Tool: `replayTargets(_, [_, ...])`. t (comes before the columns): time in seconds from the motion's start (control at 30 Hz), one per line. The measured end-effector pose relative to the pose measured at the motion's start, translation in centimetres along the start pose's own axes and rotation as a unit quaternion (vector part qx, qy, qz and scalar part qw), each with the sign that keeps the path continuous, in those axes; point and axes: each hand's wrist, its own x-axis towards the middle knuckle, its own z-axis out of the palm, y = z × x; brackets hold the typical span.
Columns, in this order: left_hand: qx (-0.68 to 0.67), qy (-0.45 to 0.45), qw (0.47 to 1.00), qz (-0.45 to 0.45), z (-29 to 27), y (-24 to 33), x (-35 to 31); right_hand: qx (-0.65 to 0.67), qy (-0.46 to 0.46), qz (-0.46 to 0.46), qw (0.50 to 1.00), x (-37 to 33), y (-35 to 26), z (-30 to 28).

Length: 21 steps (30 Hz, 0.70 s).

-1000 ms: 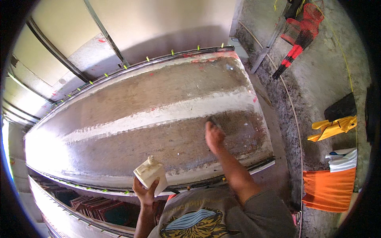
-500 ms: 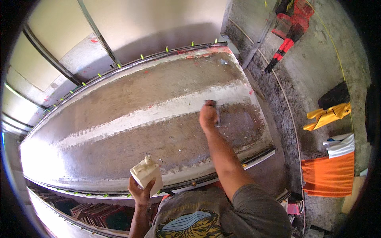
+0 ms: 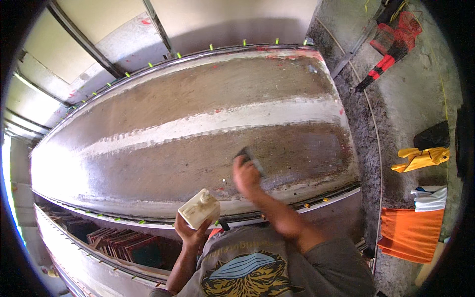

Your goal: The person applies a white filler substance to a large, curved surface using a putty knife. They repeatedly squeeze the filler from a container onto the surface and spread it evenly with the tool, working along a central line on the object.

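A long brown table [image 3: 163, 178] with a whitish strip along its middle fills most of the view. In my left hand [image 3: 190, 228], over the near edge, is a cream plastic jug [image 3: 198, 210] with its spout upward and its body tilted. My right hand [image 3: 246, 177] grips a flat dark rectangular pad [image 3: 253, 161] low over the nearer brown band, right of the middle; whether the pad touches the surface I cannot tell. Fingers partly hide the pad, and its exact kind does not show.
Green pegs [image 3: 211, 47] line the table's far and near rails. Below the near edge, several framed boards [image 3: 123, 245] stand in a rack. Along the right wall hang an orange cloth [image 3: 411, 235], a yellow garment [image 3: 420, 158] and a red net [image 3: 396, 42].
My right hand has come nearer and to the left with the pad, off the whitish strip. The jug, still in my left hand, tips differently. The whole view has shifted.
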Motion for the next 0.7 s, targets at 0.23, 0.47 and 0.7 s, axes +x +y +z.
replayTargets(0.23, [-0.030, 0.042, 0.999, 0.013, -3.5, 2.1, -0.8, 0.272, -0.100, -0.035, 0.956, 2.1, -5.6, -4.4])
replayTargets(0.47, [-0.032, 0.035, 0.999, 0.015, -3.4, 2.3, 0.3, 0.403, -0.186, 0.125, 0.888, 0.5, -4.8, -1.2])
replayTargets(0.7, [-0.023, -0.016, 1.000, -0.001, -3.6, 0.6, 0.6, 0.417, -0.006, 0.249, 0.874, -1.8, 15.7, 2.3])
